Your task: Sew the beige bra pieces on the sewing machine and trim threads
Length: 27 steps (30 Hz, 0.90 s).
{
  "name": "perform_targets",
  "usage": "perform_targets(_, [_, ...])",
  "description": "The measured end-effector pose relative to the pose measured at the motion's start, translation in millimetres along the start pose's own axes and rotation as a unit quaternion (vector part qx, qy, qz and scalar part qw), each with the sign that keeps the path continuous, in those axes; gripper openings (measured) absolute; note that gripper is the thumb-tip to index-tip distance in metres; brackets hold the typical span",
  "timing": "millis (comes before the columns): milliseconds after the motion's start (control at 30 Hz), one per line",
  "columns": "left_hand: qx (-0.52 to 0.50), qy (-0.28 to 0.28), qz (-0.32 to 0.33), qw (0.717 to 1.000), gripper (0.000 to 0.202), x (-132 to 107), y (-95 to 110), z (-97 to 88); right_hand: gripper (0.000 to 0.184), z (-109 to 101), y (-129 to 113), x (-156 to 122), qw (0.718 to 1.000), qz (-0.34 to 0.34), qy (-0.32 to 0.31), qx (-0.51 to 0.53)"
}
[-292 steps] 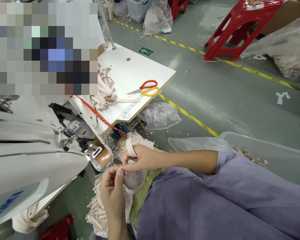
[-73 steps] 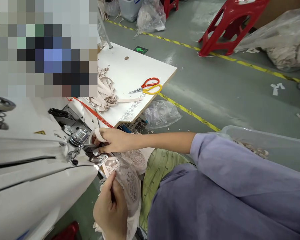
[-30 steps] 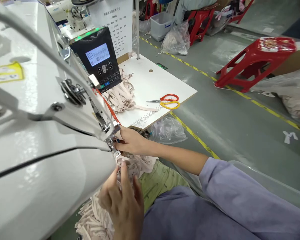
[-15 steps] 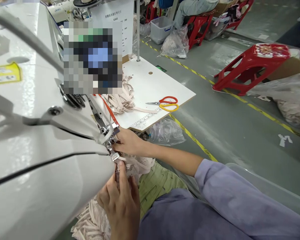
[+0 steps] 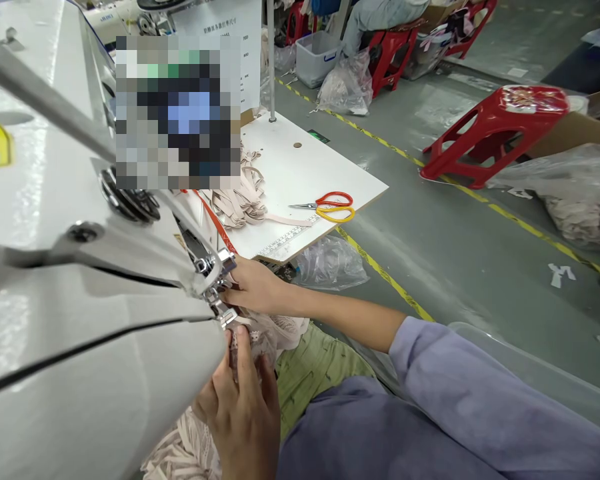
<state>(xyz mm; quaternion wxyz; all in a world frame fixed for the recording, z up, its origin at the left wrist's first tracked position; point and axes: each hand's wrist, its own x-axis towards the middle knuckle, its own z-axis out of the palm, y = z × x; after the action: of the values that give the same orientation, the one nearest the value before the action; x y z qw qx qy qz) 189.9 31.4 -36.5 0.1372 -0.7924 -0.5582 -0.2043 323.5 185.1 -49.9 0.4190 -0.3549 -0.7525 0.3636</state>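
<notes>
1. The left hand (image 5: 240, 407) lies palm down, fingers extended, fingertips on the pale pink lace fabric (image 5: 260, 340); whether its thumb pinches the cloth cannot be told.
2. The right hand (image 5: 255, 283) reaches in behind the shiny metal presser foot (image 5: 224, 315); its fingertips are hidden, so its grip cannot be made out.
3. The lace lies at the presser foot and spills over the green patterned cloth (image 5: 320, 363), partly covered by the left hand.
4. The glossy white sewing machine (image 5: 130, 373) is cut off at the left edge and hides part of the beige fabric heap (image 5: 185, 447) below.
5. A pixelated block obscures a dark panel (image 5: 195, 127) and overlaps the pile of beige strips (image 5: 240, 200).
6. Red-and-yellow-handled scissors (image 5: 334, 207) lie fully visible on the white tabletop (image 5: 325, 160).
7. At the top, a seated co-worker's leg (image 5: 380, 23) is cropped.
</notes>
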Motion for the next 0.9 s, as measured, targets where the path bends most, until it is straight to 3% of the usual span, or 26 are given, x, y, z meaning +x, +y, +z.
perform_targets(200, [-0.010, 0.023, 0.009, 1.000, 0.063, 3, -2, -1.8, 0.008, 0, -1, 0, 1.000, -0.009, 0.000, 0.000])
perform_targets(333, [-0.044, 0.095, -0.006, 0.994, 0.070, -3, -19, 3.2, 0.006, -1, -3, 1, 1.000, -0.004, -0.014, 0.004])
perform_targets(400, [-0.072, 0.091, -0.071, 0.991, 0.064, -8, -31, 7.9, 0.008, 0, -4, 1, 1.000, 0.001, -0.018, -0.003])
perform_targets(467, [-0.112, 0.047, -0.153, 0.981, 0.056, -12, -42, 11.8, 0.010, 1, -4, 2, 1.000, 0.009, -0.016, -0.005])
perform_targets(667, [-0.220, -0.068, -0.334, 0.914, 0.046, -9, -54, 13.0, 0.007, 6, -5, 4, 1.000, 0.004, -0.001, 0.008])
perform_targets(767, [-0.219, -0.054, -0.375, 0.899, 0.040, -4, -49, 11.5, 0.007, 5, -5, 5, 1.000, 0.002, -0.001, -0.002])
perform_targets(900, [-0.233, 0.018, -0.369, 0.900, 0.030, 3, -40, 11.5, 0.008, 2, -4, 4, 1.000, 0.000, 0.000, -0.003])
